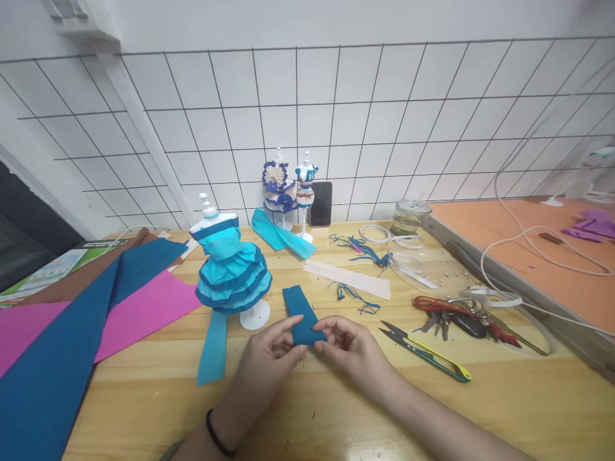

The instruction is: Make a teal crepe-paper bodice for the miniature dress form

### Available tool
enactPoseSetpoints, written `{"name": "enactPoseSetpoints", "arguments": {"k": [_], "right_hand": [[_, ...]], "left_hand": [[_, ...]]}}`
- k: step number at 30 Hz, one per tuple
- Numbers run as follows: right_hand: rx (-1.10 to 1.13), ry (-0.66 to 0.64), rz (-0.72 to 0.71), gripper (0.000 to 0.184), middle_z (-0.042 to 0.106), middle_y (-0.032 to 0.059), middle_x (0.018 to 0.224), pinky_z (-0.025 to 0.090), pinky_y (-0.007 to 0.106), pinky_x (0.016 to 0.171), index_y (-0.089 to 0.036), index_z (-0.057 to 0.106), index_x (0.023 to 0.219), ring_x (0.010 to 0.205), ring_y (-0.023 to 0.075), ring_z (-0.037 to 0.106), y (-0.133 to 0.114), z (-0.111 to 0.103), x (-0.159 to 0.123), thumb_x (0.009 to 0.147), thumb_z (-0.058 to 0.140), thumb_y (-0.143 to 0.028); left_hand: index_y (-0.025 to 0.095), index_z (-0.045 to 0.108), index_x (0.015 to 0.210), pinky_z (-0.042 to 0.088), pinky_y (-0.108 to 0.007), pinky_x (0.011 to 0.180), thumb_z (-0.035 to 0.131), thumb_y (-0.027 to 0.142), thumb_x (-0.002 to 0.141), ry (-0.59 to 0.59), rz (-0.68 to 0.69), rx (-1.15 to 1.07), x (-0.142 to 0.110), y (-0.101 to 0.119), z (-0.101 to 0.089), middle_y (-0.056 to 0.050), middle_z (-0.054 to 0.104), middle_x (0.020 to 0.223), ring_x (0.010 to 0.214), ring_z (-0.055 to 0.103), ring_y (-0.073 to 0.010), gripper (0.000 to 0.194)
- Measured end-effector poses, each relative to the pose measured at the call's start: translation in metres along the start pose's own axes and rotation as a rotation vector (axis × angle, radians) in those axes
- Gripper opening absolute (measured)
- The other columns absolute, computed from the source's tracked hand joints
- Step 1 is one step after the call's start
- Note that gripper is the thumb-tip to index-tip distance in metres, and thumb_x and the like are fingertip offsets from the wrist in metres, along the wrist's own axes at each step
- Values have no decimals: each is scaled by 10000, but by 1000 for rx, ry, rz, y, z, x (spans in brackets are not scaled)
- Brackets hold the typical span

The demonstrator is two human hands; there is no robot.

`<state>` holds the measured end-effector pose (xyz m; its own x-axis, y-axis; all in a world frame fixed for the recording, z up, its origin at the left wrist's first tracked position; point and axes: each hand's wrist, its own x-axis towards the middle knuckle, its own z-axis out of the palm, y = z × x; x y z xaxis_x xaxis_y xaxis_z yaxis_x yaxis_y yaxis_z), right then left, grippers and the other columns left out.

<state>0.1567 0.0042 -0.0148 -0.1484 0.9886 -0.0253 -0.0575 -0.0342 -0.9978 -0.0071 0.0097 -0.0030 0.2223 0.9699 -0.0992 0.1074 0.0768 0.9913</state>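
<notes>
Between my two hands is a strip of dark blue crepe paper (302,308), its near end folded over and its far end lying toward the table. My left hand (273,349) pinches the folded end from the left, thumb below and forefinger on top. On the other side, my right hand (346,346) grips the same fold between thumb and fingers. Left of my hands stands a small white dress form (211,221) wearing a tiered turquoise paper dress (233,272) with dark blue edging. A turquoise paper strip (214,349) hangs down beside its stand.
Open thread snips (427,355) lie right of my hands, near a bunch of keys (446,320). Pink paper (148,314) and dark blue sheets (52,378) cover the left side. A pale strip (348,279), a phone (321,203), a glass jar (409,216) and two smaller dressed forms (280,189) stand or lie behind.
</notes>
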Motion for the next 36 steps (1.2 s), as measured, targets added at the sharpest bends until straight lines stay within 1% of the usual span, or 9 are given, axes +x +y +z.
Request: {"name": "enactPoseSetpoints", "arguments": {"k": [3,7,9,12,17,22,26,31,36], "right_hand": [[-6,-1,-4,217,532,-41,590,345,216,516,-168,616,825,536,93,453,1,0,0,669,686,-302],[-63,25,-7,194,518,-41,559,360,224,509,-161,647,798,519,96,453,2,-1,0,663,689,-294],[-115,40,-38,176,518,-33,564,371,229,504,-163,667,800,519,101,459,2,-2,0,669,682,-281],[-219,46,-148,145,552,-6,618,401,235,513,-177,695,818,550,116,493,2,-3,0,691,665,-239],[-341,3,-346,162,652,47,736,472,265,586,-210,703,881,647,154,587,4,-8,1,735,632,-205],[-394,-9,-457,163,678,55,756,501,271,619,-232,704,882,681,160,622,3,-11,2,751,620,-183],[-400,2,-471,146,681,59,749,503,260,605,-217,710,853,670,160,629,1,-10,1,746,624,-168],[-398,8,-453,111,675,71,743,502,260,608,-184,710,816,674,163,631,1,-9,0,747,626,-164],[-406,13,-436,93,672,55,729,495,248,592,-191,700,789,658,155,625,0,-8,1,742,629,-152]], "left_hand": [[175,636,1007,460,-229,579,645,230,659,30,68,106,0,-4,-1,-41,667,761,649,599,-154,352],[169,666,863,439,-209,521,632,232,673,64,104,214,-1,-5,-2,-19,646,651,575,571,-140,203],[171,677,818,429,-203,498,630,240,677,64,109,249,-2,-4,-3,-13,646,623,541,558,-131,163],[180,692,809,444,-204,517,628,237,681,75,139,294,-2,-3,-3,-19,671,665,557,571,-133,154],[180,704,786,475,-210,552,618,196,684,100,236,349,-1,-1,-5,-29,693,708,599,604,-141,135],[174,703,774,499,-220,580,614,201,698,85,270,341,0,-2,-6,-39,709,730,632,635,-152,121],[167,700,771,512,-228,593,623,212,693,90,249,327,0,-3,-5,-44,714,726,643,648,-163,119],[163,697,755,518,-233,590,628,211,681,101,212,325,0,-5,-6,-47,717,723,637,652,-168,112],[154,690,715,512,-229,583,623,218,680,106,201,312,0,-4,-5,-50,713,710,629,645,-165,99]]}}
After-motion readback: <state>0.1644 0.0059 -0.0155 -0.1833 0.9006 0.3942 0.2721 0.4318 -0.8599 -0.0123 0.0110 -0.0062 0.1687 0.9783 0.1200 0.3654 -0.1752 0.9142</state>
